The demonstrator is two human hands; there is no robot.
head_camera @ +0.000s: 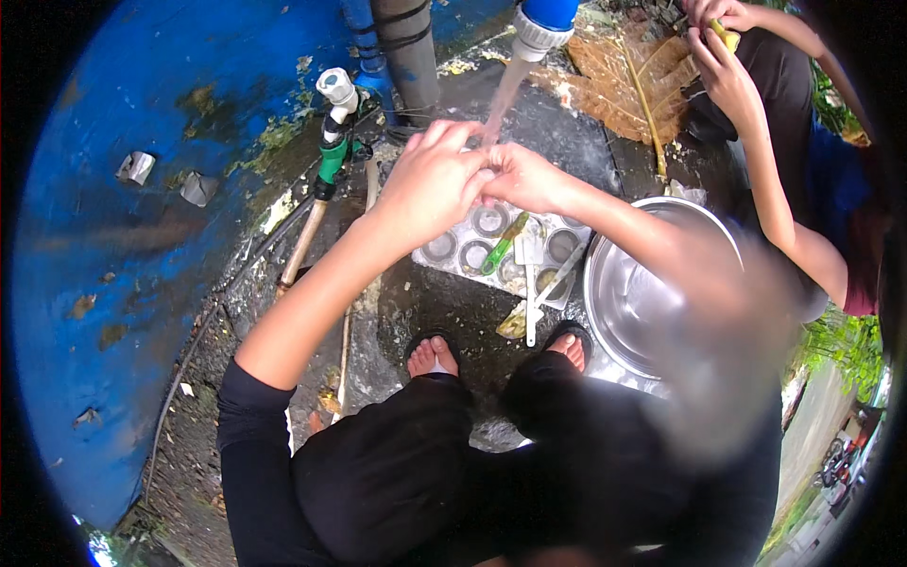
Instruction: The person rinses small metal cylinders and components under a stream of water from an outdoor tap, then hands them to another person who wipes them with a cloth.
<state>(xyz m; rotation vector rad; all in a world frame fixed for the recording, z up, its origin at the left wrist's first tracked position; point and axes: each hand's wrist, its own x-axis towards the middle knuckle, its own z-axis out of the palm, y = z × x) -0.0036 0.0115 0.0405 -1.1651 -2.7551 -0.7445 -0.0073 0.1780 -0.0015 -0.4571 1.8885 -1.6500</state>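
Note:
Water runs from the white end of a blue pipe [542, 35] onto my hands. My left hand [432, 184] and my right hand [524, 177] meet under the stream, fingers together; whether something small is between them cannot be told. Below them on the wet ground lies a metal muffin tray [439, 246] with round cups. On the tray rest a green-handled tool [504, 244], a white spatula [530, 251] and another pale utensil [560, 275]. A large round metal basin [602, 283] stands right of the tray, partly behind my right arm.
A blue wall [142, 234] rises at the left, beside a white-and-green valve [331, 159] and a grey pipe [407, 57]. A big dry leaf [638, 85] lies at the top right. Another person's hands [723, 57] hold something yellow nearby. My feet flank the ground before the tray.

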